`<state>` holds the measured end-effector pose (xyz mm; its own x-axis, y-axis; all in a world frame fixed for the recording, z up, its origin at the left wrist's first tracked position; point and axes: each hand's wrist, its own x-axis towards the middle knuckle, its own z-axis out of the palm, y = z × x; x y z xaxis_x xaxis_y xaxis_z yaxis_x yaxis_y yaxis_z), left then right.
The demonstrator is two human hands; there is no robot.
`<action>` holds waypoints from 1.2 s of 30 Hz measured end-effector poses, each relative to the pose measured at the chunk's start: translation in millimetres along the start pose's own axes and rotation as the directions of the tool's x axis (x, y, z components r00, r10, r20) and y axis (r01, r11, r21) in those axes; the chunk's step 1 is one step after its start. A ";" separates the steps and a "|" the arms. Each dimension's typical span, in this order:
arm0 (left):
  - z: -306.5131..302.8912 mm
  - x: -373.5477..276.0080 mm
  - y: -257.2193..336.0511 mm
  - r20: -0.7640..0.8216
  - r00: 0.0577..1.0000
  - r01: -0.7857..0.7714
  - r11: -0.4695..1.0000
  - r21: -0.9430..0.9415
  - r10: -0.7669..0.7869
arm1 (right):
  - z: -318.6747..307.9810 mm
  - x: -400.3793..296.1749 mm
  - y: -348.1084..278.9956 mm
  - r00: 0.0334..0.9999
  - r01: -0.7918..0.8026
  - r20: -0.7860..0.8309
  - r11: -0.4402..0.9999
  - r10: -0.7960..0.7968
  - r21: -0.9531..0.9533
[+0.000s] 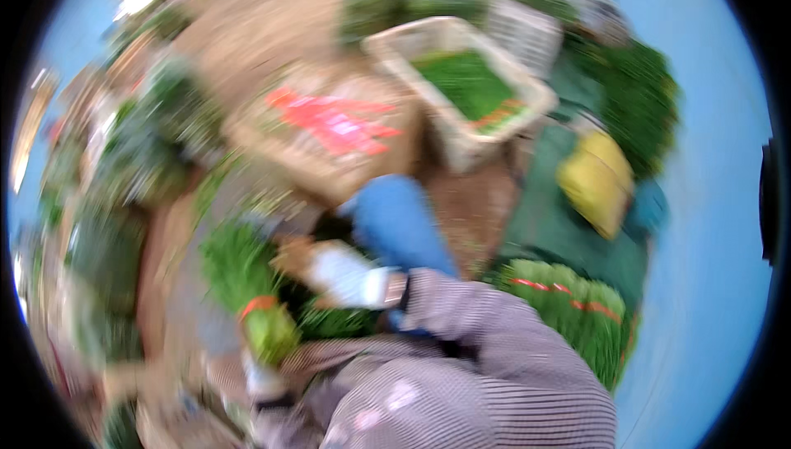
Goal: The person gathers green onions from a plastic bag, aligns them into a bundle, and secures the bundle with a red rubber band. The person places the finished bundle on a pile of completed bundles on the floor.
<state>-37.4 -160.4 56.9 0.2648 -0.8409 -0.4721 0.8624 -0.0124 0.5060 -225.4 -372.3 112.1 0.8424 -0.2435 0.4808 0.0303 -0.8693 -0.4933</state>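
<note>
The whole view is blurred by motion. In my left hand [262,380], gloved in white and low on the left, is a bundle of long green leafy stalks [272,330]. An orange-red band wraps the bundle near its pale end, and its leaves fan away from me. My right hand [327,268], in a white glove with brownish fingers, is close to the bundle's leafy end; whether it holds anything is too blurred to tell. Below that hand lie darker green leaves [340,322] by my lap. My knee in blue trousers [395,214] is just beyond.
Bright red strips [337,124] lie on a cardboard box [334,177] ahead. Beside it, a white plastic crate [454,131] contains greens. At right are a yellow sack [596,180], banded bundles [565,294] and a blue wall [704,202]. Wrapped green produce [111,251] lines the left.
</note>
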 end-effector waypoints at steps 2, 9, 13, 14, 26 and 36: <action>8.8 -14.2 23.4 0.029 0.985 0.162 0.964 0.213 -0.172 | 4.5 -0.1 1.4 0.968 0.252 0.017 0.968 -0.252 -0.004; 118.4 29.4 4.7 0.093 0.994 -0.101 0.797 0.595 0.056 | -13.5 7.1 -29.7 0.972 0.026 -0.199 0.779 0.128 0.627; 177.1 46.1 -22.4 0.214 0.931 -0.364 0.709 0.604 0.296 | -59.7 5.6 -42.5 0.758 0.073 -0.447 0.618 0.475 0.783; 188.8 47.1 -28.5 0.235 0.909 -0.415 0.685 0.599 0.345 | -74.8 8.8 -46.4 0.796 0.204 -0.446 0.511 0.409 0.835; 265.9 15.5 -111.8 0.471 0.790 -0.595 0.675 0.436 0.393 | -123.1 -118.6 -45.2 0.772 0.088 -0.512 0.734 0.376 0.673; 264.7 62.6 -94.5 0.666 0.744 -0.562 0.591 0.579 0.055 | -227.9 -374.4 -79.1 0.066 -0.501 -0.801 0.714 0.596 0.490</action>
<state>-216.5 -355.1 170.6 -0.0430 -0.9866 0.1574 0.1118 0.1518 0.9821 -665.7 -310.4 136.3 -0.3574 -0.8782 0.3180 -0.1367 -0.2876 -0.9479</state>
